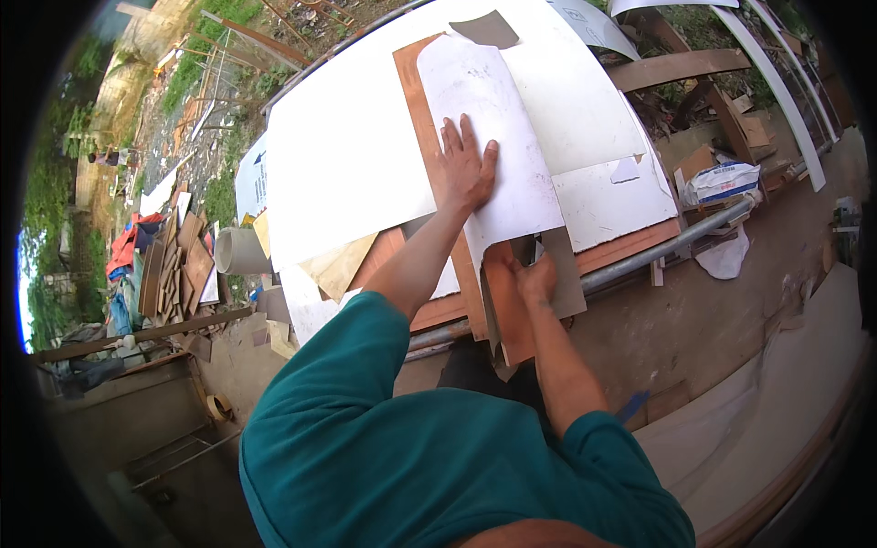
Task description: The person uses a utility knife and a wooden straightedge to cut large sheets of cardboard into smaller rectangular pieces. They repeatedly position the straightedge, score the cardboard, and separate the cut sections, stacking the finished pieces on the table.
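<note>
A white laminate sheet (490, 116), grey-brown on its underside, lies curled over a reddish-brown wood panel (415, 89). My left hand (471, 168) rests flat on the sheet's white face, its fingers spread. At the sheet's near end, my right hand (536, 277) reaches in beneath the raised edge with its fingers curled. A small dark and pale thing shows beside those fingers; the overhanging sheet hides too much to tell what it is or whether I grip it. Another reddish-brown wood strip (510, 308) juts towards me under the sheet, beside my right hand.
Large white boards (342, 157) form the work surface, with a metal pipe (616, 270) along its near edge. Plywood scrap (339, 264) lies at left. Beyond are a pail (238, 251) and piled wood offcuts (179, 264). A printed sack (723, 181) stands at right.
</note>
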`<state>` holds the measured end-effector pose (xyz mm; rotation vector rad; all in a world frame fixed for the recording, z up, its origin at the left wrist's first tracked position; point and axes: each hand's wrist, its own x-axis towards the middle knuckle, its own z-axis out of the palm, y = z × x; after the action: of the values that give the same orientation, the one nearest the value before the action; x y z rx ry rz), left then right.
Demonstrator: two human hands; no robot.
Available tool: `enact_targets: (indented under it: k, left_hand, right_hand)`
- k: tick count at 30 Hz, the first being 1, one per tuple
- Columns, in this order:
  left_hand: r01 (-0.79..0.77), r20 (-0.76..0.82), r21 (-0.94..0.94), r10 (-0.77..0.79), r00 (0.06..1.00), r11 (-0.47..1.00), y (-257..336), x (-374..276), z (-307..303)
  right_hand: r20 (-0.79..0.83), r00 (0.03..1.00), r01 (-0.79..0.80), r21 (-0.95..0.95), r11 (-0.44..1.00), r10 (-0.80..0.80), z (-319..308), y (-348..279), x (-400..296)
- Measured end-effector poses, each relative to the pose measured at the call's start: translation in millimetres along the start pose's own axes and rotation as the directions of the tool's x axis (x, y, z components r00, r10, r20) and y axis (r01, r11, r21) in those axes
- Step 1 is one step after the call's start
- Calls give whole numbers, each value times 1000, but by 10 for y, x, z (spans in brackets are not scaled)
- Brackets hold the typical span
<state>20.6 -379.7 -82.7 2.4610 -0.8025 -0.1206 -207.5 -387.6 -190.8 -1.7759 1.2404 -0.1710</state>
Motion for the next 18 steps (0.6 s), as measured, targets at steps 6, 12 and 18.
enact_targets:
  k: [6, 12, 18]
  left_hand:
    - [2, 141, 272, -42, 989, 962, -192, -191, 689]
    - [40, 178, 322, -102, 979, 946, -182, -264, 949]
    - [319, 196, 234, -366, 910, 918, 459, -108, 917]
  right_hand:
    - [-14, 998, -65, -113, 991, 64, 137, 28, -181]
    - [-87, 995, 34, -170, 985, -49, -31, -126, -153]
    - [-4, 999, -36, -115, 993, 35, -5, -151, -141]
